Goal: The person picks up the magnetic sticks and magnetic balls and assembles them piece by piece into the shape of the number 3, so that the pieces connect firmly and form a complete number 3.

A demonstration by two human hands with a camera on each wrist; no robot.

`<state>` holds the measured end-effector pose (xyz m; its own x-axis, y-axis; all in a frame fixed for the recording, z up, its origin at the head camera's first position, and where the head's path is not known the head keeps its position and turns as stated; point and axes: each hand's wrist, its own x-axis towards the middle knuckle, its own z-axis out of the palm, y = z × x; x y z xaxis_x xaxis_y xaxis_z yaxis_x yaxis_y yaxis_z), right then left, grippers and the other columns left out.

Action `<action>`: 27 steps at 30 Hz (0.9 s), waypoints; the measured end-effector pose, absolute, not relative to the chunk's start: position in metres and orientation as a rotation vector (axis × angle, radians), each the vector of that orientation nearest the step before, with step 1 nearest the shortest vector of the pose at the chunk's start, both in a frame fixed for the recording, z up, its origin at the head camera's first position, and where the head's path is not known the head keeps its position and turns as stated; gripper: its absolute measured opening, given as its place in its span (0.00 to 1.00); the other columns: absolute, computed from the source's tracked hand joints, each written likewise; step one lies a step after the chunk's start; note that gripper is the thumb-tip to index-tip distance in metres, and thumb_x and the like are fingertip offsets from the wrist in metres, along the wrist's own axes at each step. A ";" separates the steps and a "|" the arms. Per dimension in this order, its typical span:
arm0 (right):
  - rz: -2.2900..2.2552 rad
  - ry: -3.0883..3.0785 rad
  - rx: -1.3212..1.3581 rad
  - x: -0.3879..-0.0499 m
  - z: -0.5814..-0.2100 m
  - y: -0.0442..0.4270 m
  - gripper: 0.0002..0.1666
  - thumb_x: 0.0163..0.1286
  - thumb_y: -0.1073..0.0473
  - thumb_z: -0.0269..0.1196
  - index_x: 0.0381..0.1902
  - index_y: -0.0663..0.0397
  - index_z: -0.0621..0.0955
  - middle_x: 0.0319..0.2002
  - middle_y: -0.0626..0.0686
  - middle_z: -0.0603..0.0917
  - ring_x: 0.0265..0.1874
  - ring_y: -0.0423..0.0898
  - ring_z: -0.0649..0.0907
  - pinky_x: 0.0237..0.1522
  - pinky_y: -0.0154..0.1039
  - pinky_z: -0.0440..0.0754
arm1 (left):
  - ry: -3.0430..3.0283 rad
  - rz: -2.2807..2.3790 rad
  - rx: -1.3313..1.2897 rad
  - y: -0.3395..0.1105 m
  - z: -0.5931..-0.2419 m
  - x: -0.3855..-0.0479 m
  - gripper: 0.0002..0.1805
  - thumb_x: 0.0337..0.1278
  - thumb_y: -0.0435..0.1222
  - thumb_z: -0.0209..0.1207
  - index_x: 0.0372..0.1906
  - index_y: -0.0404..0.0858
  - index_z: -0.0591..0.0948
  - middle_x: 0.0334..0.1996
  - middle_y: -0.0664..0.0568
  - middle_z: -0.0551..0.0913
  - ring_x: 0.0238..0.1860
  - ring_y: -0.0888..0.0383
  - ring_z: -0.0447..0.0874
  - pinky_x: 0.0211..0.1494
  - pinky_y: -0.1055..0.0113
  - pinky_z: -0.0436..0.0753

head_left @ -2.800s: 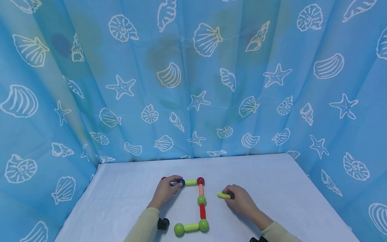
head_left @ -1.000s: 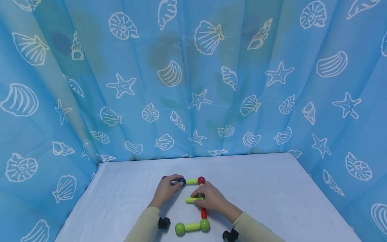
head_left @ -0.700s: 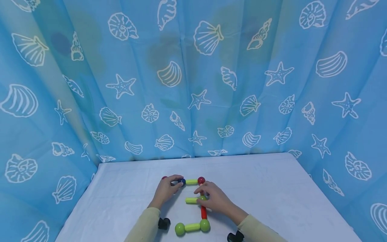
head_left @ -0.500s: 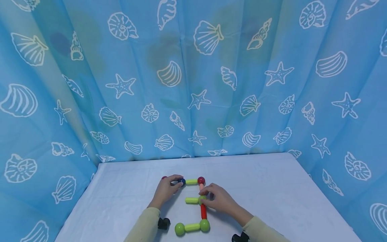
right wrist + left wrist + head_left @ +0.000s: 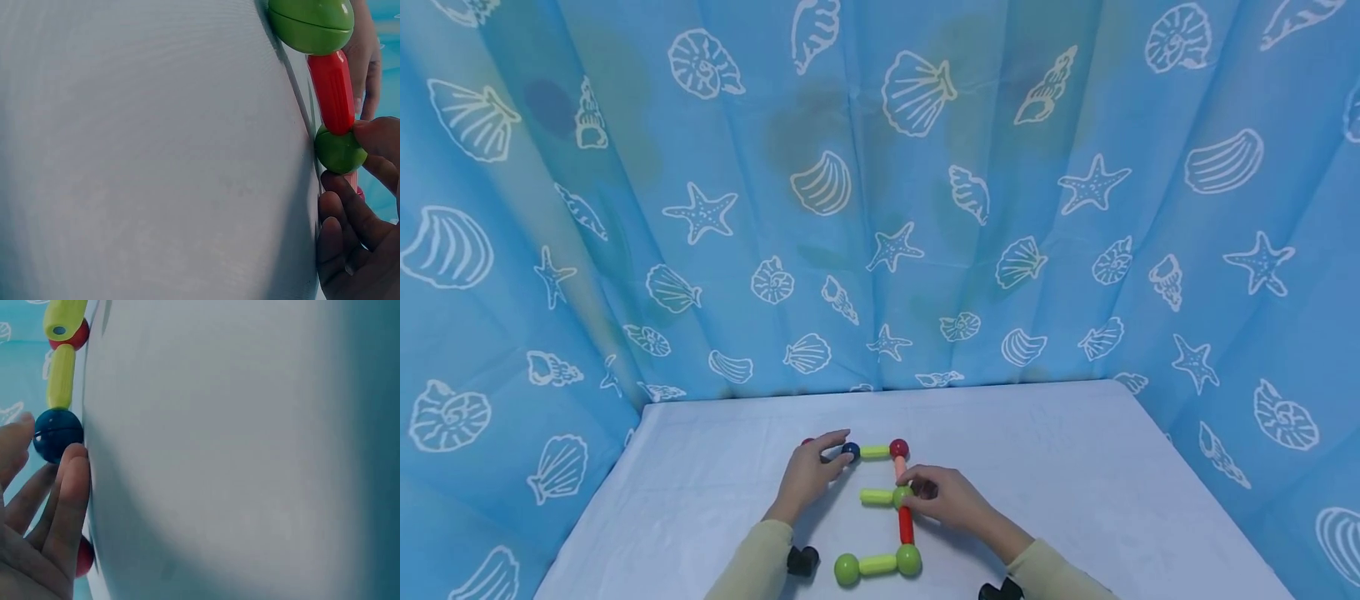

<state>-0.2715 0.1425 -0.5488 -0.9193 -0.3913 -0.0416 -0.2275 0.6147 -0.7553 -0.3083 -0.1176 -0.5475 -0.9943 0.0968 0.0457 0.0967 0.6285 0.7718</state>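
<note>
Magnetic rods and balls lie joined on the white table. My left hand is at the blue ball, its fingers loosely extended beside it; a red ball is partly hidden behind that hand. My right hand pinches the middle green ball between thumb and fingers. From this ball a lime rod points left, a red rod runs toward me and a pale orange rod runs to the far red ball. Another lime rod links that ball and the blue one.
Nearer me, a lime rod joins two green balls, the left one at its free end and the right one below the red rod. A blue shell-print curtain surrounds the white table.
My right hand brought the lime rod in from the right to the middle green ball, let go of it and shifted onto the ball. My left index finger has lifted slightly from the blue ball.
</note>
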 end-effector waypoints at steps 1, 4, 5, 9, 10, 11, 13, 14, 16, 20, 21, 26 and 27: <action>-1.188 2.637 -0.507 -0.271 -0.549 0.142 0.14 0.66 0.52 0.72 0.49 0.40 0.85 0.35 0.40 0.82 0.35 0.41 0.79 0.39 0.34 0.79 | 2.850 1.349 0.163 -0.119 -0.546 -0.308 0.22 0.66 0.42 0.67 0.64 0.50 0.81 0.57 0.50 0.85 0.36 0.63 0.85 0.40 0.66 0.85; -1.185 2.634 -0.492 -0.271 -0.549 0.142 0.14 0.66 0.52 0.72 0.49 0.39 0.85 0.35 0.40 0.82 0.35 0.41 0.78 0.40 0.35 0.79 | 2.950 1.353 0.103 -0.124 -0.542 -0.307 0.17 0.65 0.41 0.67 0.57 0.49 0.84 0.47 0.55 0.87 0.35 0.64 0.82 0.39 0.67 0.83; -1.187 2.631 -0.488 -0.272 -0.549 0.142 0.14 0.66 0.52 0.72 0.49 0.40 0.85 0.35 0.41 0.82 0.35 0.41 0.78 0.40 0.35 0.79 | 2.990 1.357 0.066 -0.127 -0.541 -0.307 0.15 0.65 0.40 0.67 0.55 0.48 0.85 0.43 0.56 0.87 0.34 0.63 0.81 0.39 0.66 0.82; -1.197 2.622 -0.478 -0.272 -0.550 0.142 0.15 0.66 0.52 0.72 0.49 0.40 0.85 0.35 0.41 0.82 0.35 0.42 0.79 0.40 0.35 0.79 | 3.125 1.320 -0.081 -0.138 -0.542 -0.308 0.14 0.63 0.37 0.68 0.52 0.44 0.83 0.43 0.53 0.81 0.40 0.57 0.79 0.45 0.61 0.81; -1.201 2.619 -0.478 -0.272 -0.551 0.142 0.15 0.66 0.52 0.72 0.49 0.40 0.85 0.35 0.41 0.82 0.35 0.42 0.79 0.40 0.35 0.79 | 3.136 1.302 -0.112 -0.141 -0.544 -0.309 0.16 0.62 0.38 0.68 0.54 0.43 0.82 0.46 0.50 0.79 0.42 0.55 0.79 0.47 0.58 0.82; -1.202 2.617 -0.476 -0.272 -0.551 0.142 0.15 0.66 0.52 0.72 0.49 0.40 0.85 0.35 0.41 0.82 0.35 0.42 0.79 0.40 0.35 0.79 | 3.137 1.289 -0.133 -0.144 -0.545 -0.309 0.19 0.62 0.38 0.69 0.56 0.41 0.81 0.50 0.47 0.78 0.45 0.52 0.80 0.50 0.56 0.82; -1.202 2.613 -0.473 -0.272 -0.552 0.142 0.14 0.66 0.52 0.72 0.49 0.39 0.85 0.35 0.41 0.82 0.35 0.42 0.79 0.40 0.35 0.79 | 3.101 1.269 -0.182 -0.148 -0.548 -0.310 0.25 0.61 0.39 0.70 0.61 0.39 0.77 0.58 0.43 0.74 0.50 0.49 0.79 0.56 0.53 0.81; -1.201 2.612 -0.473 -0.273 -0.552 0.142 0.14 0.66 0.52 0.72 0.49 0.39 0.85 0.36 0.41 0.82 0.35 0.42 0.79 0.40 0.35 0.79 | 3.080 1.263 -0.195 -0.150 -0.549 -0.310 0.28 0.61 0.40 0.70 0.64 0.38 0.76 0.60 0.41 0.73 0.52 0.47 0.79 0.58 0.51 0.81; -1.207 2.612 -0.477 -0.272 -0.552 0.142 0.14 0.66 0.52 0.72 0.49 0.38 0.84 0.35 0.40 0.82 0.35 0.41 0.79 0.40 0.34 0.79 | 3.050 1.250 -0.210 -0.152 -0.551 -0.310 0.30 0.61 0.40 0.70 0.65 0.38 0.75 0.61 0.40 0.74 0.53 0.47 0.80 0.58 0.50 0.81; -1.212 2.611 -0.489 -0.272 -0.553 0.143 0.14 0.66 0.52 0.72 0.49 0.39 0.85 0.36 0.41 0.82 0.35 0.41 0.79 0.40 0.34 0.79 | 3.026 1.203 -0.204 -0.152 -0.550 -0.312 0.25 0.60 0.39 0.71 0.61 0.39 0.79 0.51 0.45 0.82 0.48 0.50 0.80 0.55 0.51 0.82; -1.214 2.611 -0.492 -0.272 -0.552 0.143 0.14 0.66 0.53 0.72 0.49 0.39 0.85 0.36 0.41 0.82 0.35 0.42 0.79 0.40 0.34 0.79 | 3.026 1.191 -0.201 -0.152 -0.549 -0.312 0.23 0.60 0.39 0.71 0.59 0.40 0.80 0.49 0.46 0.83 0.48 0.51 0.81 0.55 0.52 0.81; -1.205 2.618 -0.491 -0.272 -0.551 0.143 0.14 0.66 0.53 0.72 0.49 0.40 0.85 0.35 0.41 0.82 0.35 0.42 0.78 0.39 0.34 0.79 | 3.018 1.132 -0.185 -0.150 -0.547 -0.311 0.20 0.59 0.38 0.72 0.55 0.41 0.83 0.44 0.49 0.84 0.45 0.53 0.81 0.53 0.53 0.82; -1.204 2.620 -0.492 -0.272 -0.551 0.143 0.14 0.66 0.53 0.72 0.49 0.40 0.85 0.35 0.41 0.81 0.34 0.42 0.78 0.39 0.34 0.79 | 3.016 1.120 -0.182 -0.149 -0.547 -0.310 0.20 0.58 0.38 0.72 0.55 0.41 0.83 0.43 0.50 0.84 0.45 0.53 0.81 0.52 0.54 0.82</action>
